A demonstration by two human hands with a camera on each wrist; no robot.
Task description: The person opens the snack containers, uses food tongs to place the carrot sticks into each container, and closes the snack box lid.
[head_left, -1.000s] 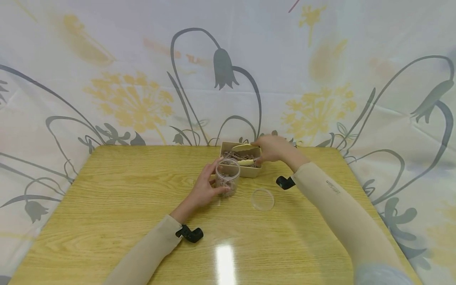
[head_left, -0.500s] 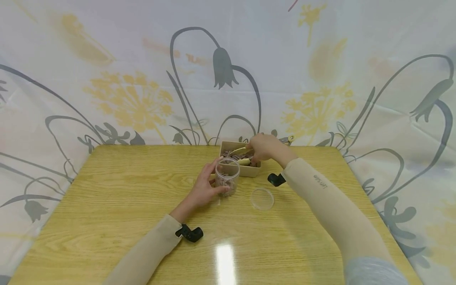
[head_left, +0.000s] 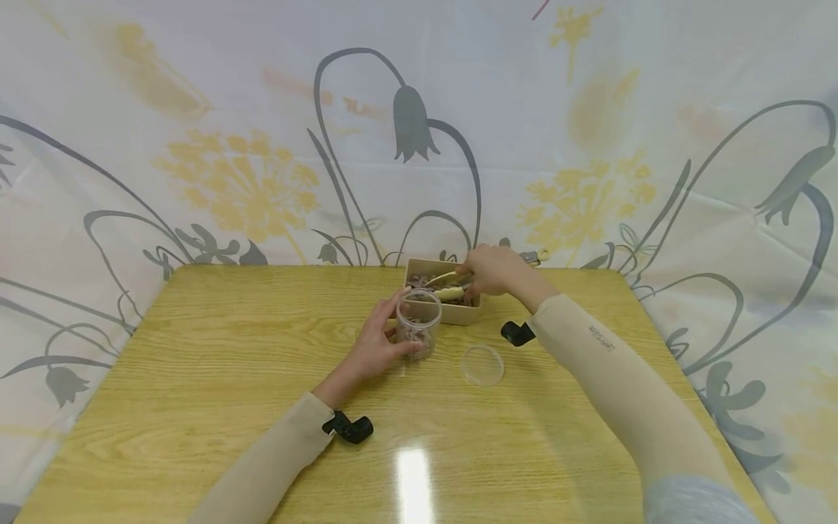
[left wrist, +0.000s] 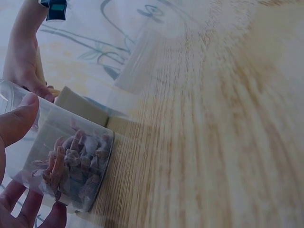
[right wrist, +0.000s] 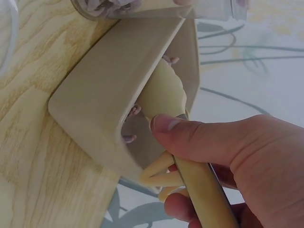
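Head: the left hand (head_left: 374,349) grips a clear cylindrical plastic jar (head_left: 420,336); the right hand (head_left: 495,270) clamps pale-yellow tongs (head_left: 449,294). Left wrist: mauve-brown irregular pieces (left wrist: 78,164) lie inside the jar. Right wrist: ahead of that hand, the tongs reach into a beige rectangular box (right wrist: 107,78).

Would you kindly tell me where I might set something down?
Bare table lies left of the left sleeve, and between it and the right sleeve, below the lid in the head view. The jar, box and tongs crowd the back centre.
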